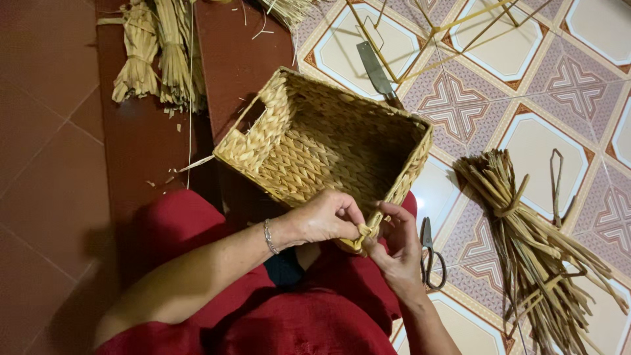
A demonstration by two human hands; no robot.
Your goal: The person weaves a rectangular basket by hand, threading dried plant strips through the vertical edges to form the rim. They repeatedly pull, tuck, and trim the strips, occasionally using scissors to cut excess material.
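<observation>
resting tilted on the person's lap, a rectangular woven straw basket (pixel 322 148) is lying with its open mouth facing up toward the camera and a handle slot showing in its far left wall. the left hand (pixel 327 217) is curling over the near corner of the rim, its fingers closing in a pinch on a straw strand (pixel 362 233) that is sticking out there. the right hand (pixel 397 253) is coming up from below the same corner, thumb and forefinger nearly closed and pinching that strand just beside the left fingers. a bracelet (pixel 269 237) is sitting on the left wrist. scissors (pixel 430 256) are lying on the patterned tile floor (pixel 559 85) just right of the right hand. a tied bundle of straw (pixel 536 250) is lying further right, well apart from the basket. a knife (pixel 376 69) is lying beyond the basket's far rim, and more straw bundles (pixel 158 52) are lying at the top left.
</observation>
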